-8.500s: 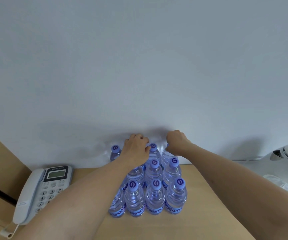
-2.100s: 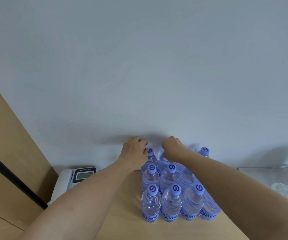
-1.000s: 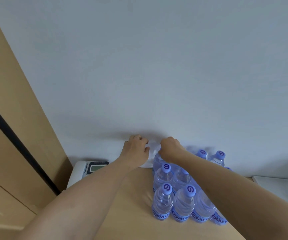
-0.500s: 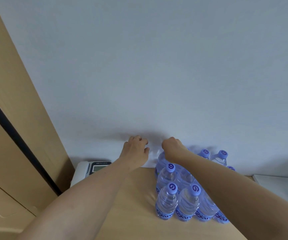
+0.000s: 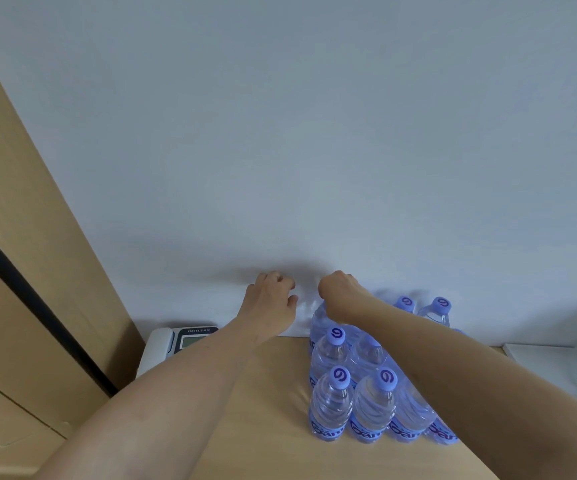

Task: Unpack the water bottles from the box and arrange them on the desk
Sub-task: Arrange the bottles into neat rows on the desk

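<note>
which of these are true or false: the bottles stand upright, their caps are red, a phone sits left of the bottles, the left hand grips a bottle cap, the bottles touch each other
1. The water bottles stand upright on the desk. True.
2. Their caps are red. False: the caps are light purple with a dark swirl mark.
3. A desk phone sits left of the bottles. True, at the wall, partly behind the left forearm.
4. The left hand has its grip on a bottle cap. False: it is left of the group, fingers curled, on no cap; what it holds, if anything, cannot be told.
5. The front bottles stand packed side by side. True.
</note>
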Demonstrator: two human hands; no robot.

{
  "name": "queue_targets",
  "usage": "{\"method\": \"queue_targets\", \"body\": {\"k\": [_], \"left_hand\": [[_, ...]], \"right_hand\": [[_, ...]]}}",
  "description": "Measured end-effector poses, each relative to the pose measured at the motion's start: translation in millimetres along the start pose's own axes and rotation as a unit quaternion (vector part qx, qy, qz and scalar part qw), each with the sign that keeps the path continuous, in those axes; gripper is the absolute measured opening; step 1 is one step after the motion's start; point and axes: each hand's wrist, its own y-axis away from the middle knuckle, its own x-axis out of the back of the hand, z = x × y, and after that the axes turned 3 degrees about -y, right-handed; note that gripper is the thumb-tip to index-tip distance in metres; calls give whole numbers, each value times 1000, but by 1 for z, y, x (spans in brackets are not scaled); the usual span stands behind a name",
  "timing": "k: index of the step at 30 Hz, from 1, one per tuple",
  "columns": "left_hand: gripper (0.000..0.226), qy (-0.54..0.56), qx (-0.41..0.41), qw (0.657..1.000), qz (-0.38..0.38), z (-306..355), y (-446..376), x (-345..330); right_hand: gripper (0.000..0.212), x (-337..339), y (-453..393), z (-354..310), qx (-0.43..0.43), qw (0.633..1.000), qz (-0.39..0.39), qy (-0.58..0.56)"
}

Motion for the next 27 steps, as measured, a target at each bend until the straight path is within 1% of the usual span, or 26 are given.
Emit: {"method": "queue_targets", "body": {"k": [3,6,7,9,10,13,14,15,16,17,18,19,20,21,25,27], "left_hand": [[31,-2,-1,1000,0,1,0,0],[31,0,2,1000,2,0,1,0],[31,-1,4,1000,2,0,1,0],[31,-4,6,1000,1,0,2,-1],[32,-5,7,1000,-1,1,2,-1],[32,-8,7,1000,-4,3,2,-3],[32,-7,7,1000,-5,4,2,-3],[32,-6,6,1000,-7,5,2,-4],[32,-6,6,1000,-8,7,2,-4],[32,-6,4,1000,-9,7,2,-4],[32,-7,3,1000,-9,8,1,-5],[32,-8,1,1000,-7,9,1,-5],[32,-7,1,1000,-6,9,0,-4],[31,-6,1,1000,-5,9,0,-4],[31,-6,7,1000,-6,7,0,-5],[31,-8,10,1000,-9,6,1,-6]], "right_hand": [[35,1,0,-1,22,1000,4,13],[34,-2,-3,-1,26,999,6,19],[31,-2,-4,0,23,1000,2,18],[15,-1,-5,1,21,1000,-7,12],[11,0,-5,3,20,1000,-7,4],[32,-2,-4,8,-9,1000,-4,-27],[34,-3,-4,8,-17,999,-4,-27],[32,-5,-3,8,-20,999,-6,-28],[25,-6,-4,8,-19,999,-9,-30],[12,-6,-4,7,-14,1000,-13,-23],[13,-7,-5,7,-5,1000,-16,-22],[25,-7,-5,7,4,1000,-18,-17],[31,-7,-6,7,11,1000,-16,-13],[33,-8,-7,8,19,1000,-8,-10],[32,-5,-9,8,32,999,-12,0],[26,-5,-7,8,37,999,-24,-1]]}}
